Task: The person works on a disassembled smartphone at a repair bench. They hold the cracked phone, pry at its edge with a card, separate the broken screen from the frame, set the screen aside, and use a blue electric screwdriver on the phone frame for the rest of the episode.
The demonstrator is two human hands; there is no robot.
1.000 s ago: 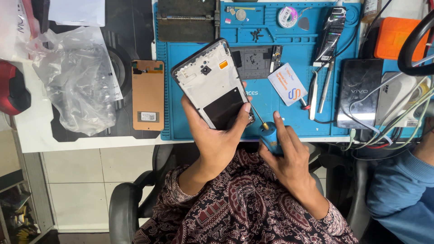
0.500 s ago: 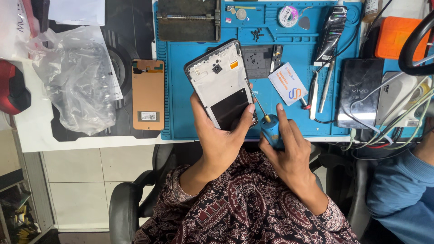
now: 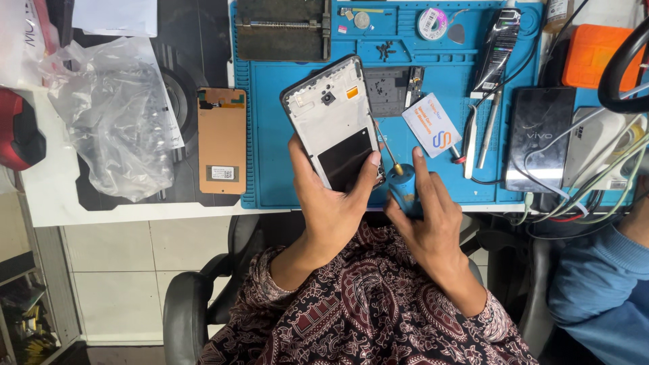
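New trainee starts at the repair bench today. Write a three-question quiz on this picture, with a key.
1. True or false: the left hand holds the opened phone frame above the blue mat.
2. Which tool does the right hand grip?
A. tweezers
B. blue-handled screwdriver
C. solder reel
3. Fill in: the copper-coloured panel lies to the ____ of the phone frame in the picture.

Key: 1 true; 2 B; 3 left.
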